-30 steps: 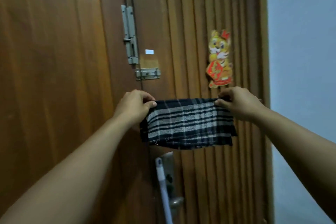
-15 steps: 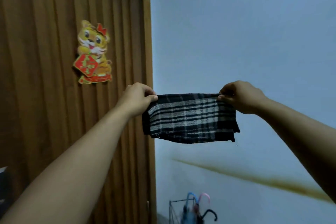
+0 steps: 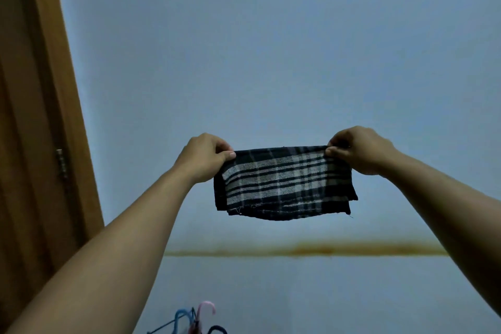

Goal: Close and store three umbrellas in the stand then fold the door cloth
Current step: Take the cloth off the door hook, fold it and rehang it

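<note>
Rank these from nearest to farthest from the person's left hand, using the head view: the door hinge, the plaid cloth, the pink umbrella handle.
1. plaid cloth: pinched by the left hand at its top corner.
2. door hinge: to the left, on the wooden door's edge.
3. pink umbrella handle: far below, at the frame's bottom.

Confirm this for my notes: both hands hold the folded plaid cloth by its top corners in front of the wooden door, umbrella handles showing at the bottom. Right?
Not quite. In the head view the left hand and right hand hold the folded plaid cloth by its top corners in front of the blue wall; the wooden door stands off to the left. The umbrella handles do show at the bottom.
</note>
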